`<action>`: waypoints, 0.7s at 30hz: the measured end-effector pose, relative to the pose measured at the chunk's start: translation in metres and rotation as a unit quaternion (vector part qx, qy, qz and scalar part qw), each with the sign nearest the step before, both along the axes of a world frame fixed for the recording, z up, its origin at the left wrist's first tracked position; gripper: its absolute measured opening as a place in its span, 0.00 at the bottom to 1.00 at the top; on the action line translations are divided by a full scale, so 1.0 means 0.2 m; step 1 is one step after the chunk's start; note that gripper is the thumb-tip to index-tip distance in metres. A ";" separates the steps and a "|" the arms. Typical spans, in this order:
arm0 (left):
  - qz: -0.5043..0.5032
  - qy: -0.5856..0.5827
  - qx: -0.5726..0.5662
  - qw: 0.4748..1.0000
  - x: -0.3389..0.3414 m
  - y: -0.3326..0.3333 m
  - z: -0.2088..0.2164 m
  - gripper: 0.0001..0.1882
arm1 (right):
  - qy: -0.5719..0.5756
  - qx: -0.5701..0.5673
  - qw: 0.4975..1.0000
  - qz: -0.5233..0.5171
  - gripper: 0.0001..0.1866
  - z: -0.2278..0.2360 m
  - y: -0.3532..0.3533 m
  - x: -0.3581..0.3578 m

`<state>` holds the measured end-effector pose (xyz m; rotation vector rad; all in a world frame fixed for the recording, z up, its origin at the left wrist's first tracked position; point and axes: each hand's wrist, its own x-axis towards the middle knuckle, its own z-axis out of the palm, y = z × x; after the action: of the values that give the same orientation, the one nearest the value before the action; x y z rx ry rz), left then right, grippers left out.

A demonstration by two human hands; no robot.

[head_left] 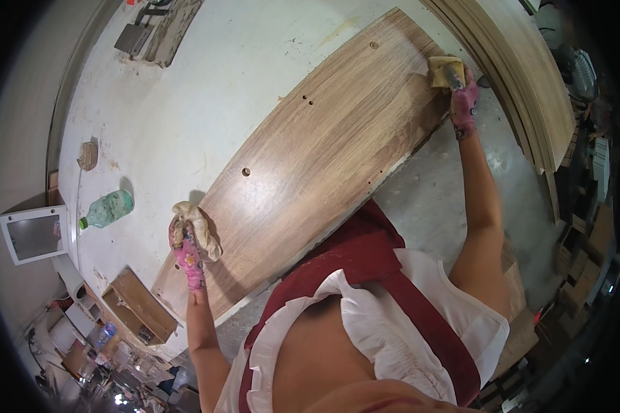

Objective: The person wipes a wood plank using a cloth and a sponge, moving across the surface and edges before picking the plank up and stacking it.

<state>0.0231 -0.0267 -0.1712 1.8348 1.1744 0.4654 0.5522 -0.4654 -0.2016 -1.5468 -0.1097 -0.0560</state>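
Observation:
A long wood-grain board (310, 151) with curved sides and several drilled holes lies slantwise on a white work table (165, 103). My left hand (187, 255), in a pink flowered glove, is closed on a crumpled cream rag (198, 224) at the board's near left part. Toward the far right end, my right hand (464, 100), gloved in pink too, grips a folded yellow cloth (445, 71) at the board's edge. The fingers of that hand are partly hidden by the cloth, and a greyish patch shows on them.
A green-tinted plastic bottle (109, 208) lies on the table at the left, near a small brown block (87, 156). An open wooden box (139, 306) sits at the near left edge. Scrap pieces (160, 31) lie at the far left. Long stacked boards (517, 76) stand at the right.

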 end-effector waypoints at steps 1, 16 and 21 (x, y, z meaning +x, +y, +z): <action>-0.013 0.025 -0.033 0.999 0.04 0.03 0.04 0.17 | 0.023 0.032 0.999 0.000 0.19 0.00 0.01 -0.05; -0.376 -0.304 -0.117 0.867 2.61 -0.74 -0.25 0.12 | -0.061 0.043 0.997 -0.019 0.22 0.03 0.09 -0.12; -0.382 -0.272 0.066 0.881 3.14 -0.91 -0.31 0.11 | -0.098 -0.112 0.989 -0.001 0.22 0.10 0.12 -0.15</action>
<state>0.6505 -0.2084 -0.2330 1.9240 0.0035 0.5432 0.5218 -0.4419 -0.1810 -1.7630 -0.2794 -0.2036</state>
